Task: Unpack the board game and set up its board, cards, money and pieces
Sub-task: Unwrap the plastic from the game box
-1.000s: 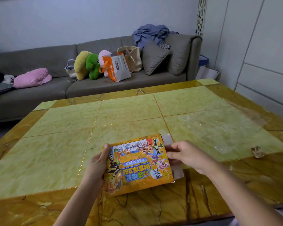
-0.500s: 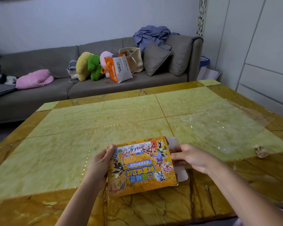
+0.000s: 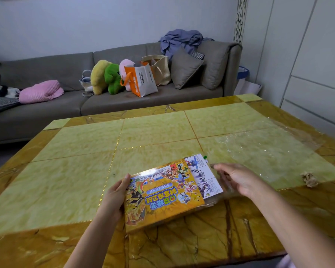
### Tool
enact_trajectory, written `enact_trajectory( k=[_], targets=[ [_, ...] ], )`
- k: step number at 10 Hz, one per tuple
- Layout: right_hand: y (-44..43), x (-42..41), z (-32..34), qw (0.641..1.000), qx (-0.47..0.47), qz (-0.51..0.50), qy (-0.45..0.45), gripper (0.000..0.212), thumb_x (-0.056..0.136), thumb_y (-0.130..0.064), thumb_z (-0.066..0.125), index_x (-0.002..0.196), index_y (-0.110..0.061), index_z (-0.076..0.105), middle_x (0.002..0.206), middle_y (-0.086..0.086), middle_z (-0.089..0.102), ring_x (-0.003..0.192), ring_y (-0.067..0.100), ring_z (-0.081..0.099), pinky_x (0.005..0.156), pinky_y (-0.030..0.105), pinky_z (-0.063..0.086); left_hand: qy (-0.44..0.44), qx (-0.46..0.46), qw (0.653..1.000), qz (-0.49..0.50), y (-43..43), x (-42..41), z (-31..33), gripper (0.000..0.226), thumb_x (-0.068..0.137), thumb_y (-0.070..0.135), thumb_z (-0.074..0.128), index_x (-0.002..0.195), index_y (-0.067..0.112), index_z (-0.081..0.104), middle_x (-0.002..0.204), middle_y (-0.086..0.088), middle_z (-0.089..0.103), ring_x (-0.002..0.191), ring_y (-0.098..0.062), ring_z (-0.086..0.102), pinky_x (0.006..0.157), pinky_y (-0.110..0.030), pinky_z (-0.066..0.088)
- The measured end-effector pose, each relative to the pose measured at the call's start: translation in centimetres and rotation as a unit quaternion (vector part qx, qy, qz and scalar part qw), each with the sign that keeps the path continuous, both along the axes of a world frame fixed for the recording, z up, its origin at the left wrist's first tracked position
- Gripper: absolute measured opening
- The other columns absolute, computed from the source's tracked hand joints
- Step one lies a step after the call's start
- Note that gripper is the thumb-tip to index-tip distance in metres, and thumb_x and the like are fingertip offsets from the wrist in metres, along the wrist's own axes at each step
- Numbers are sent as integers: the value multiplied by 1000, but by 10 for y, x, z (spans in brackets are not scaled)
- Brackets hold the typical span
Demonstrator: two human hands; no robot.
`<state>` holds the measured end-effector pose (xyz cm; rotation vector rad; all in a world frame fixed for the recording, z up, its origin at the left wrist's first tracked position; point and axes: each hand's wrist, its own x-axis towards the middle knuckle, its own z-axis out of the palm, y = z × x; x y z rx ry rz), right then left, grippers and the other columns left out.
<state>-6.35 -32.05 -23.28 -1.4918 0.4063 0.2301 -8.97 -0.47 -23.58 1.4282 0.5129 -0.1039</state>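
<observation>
Yellow-green marble table w/ amber border — clear plastic wrap + crumpled brown scrap at right

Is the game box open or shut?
Open. A white printed sheet pokes out of the yellow box at its right end, by the right hand; the left hand grips the other end.

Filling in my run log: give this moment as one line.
left hand: grips game box | right hand: on printed sheets protruding from box's right end, grip blurred | table: clear wrap, paper scrap
</observation>
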Motion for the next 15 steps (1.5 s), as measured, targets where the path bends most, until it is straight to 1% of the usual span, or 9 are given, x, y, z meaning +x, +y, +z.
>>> enact_trajectory(
  k=[2, 4, 6, 8, 10, 12, 13, 14, 15],
  targets=[
    [-10, 4, 0, 1000, -6, -18, 0, 26, 82, -19, 70, 109, -17, 68, 94, 8, 66, 69, 17, 64, 50, 27, 48, 19, 1, 1000, 7, 10, 1, -6, 28, 93, 36, 56, 97, 8, 60, 68, -14, 71, 50, -25, 67, 47, -34, 56],
    [-11, 0, 1, 990, 82, 108, 34, 96, 42, -18, 91, 129, -27, 52, 111, 15, 69, 95, 30, 67, 73, 41, 58, 47, -16, 999, 0, 20, 1, -4, 32, 94, 38, 55, 96, 6, 60, 61, -14, 70, 45, -26, 66, 38, -33, 52],
    [-13, -3, 8, 990, 118, 82, 16, 80, 59, 2, 74, 132, -22, 52, 91, 12, 74, 69, 22, 70, 48, 27, 55, 60, -6, 998, -17, 24, 0, 4, 37, 94, 41, 53, 94, 5, 58, 62, -14, 70, 47, -27, 67, 41, -35, 55],
    [-31, -3, 16, 990, 143, -2, -14, 78, 57, 0, 75, 129, -23, 56, 94, 6, 75, 86, 18, 67, 53, 20, 55, 78, -18, 997, 1, 37, 2, 10, 42, 95, 44, 49, 89, 3, 58, 56, -13, 68, 41, -25, 64, 36, -33, 52],
    [-53, -3, 27, 978, 193, -64, -43, 59, 83, 7, 60, 135, -17, 49, 71, 1, 74, 57, 14, 69, 42, 28, 55, 57, -126, 986, 98, 59, 6, 10, 42, 99, 44, 41, 88, 7, 58, 52, -9, 67, 40, -20, 63, 31, -32, 48],
    [-54, -7, 24, 990, 143, -10, -1, 63, 65, 1, 71, 124, -19, 62, 92, 5, 74, 67, 16, 72, 48, 25, 55, -42, -258, 948, 184, 54, 9, 11, 17, 100, 15, 42, 87, 9, 50, 48, 0, 63, 41, -6, 59, 41, -21, 51],
    [-41, -11, 17, 993, 95, 54, 40, 67, 61, 2, 72, 123, -20, 60, 92, 12, 74, 69, 22, 72, 46, 27, 54, -20, -309, 941, 133, 44, 5, 16, 12, 86, 7, 60, 85, 1, 50, 91, -15, 61, 85, -27, 62, 62, -39, 56],
    [-23, -13, 10, 991, 66, 103, 54, 74, 59, 0, 75, 128, -18, 56, 98, 14, 73, 79, 28, 71, 58, 34, 59, -4, -326, 944, 51, 30, 4, 19, 95, 10, -5, 90, 97, -8, 52, 100, -23, 60, 83, -40, 65, 52, -47, 58],
    [-11, -17, 7, 983, -129, 133, -13, 68, 66, -18, 82, 129, -24, 57, 108, -1, 67, 99, 18, 63, 85, 30, 50, -22, -328, 945, -8, 9, 3, 22, 106, 0, -3, 89, 99, -9, 54, 94, -23, 64, 66, -34, 71, 55, -47, 59]
  ],
)
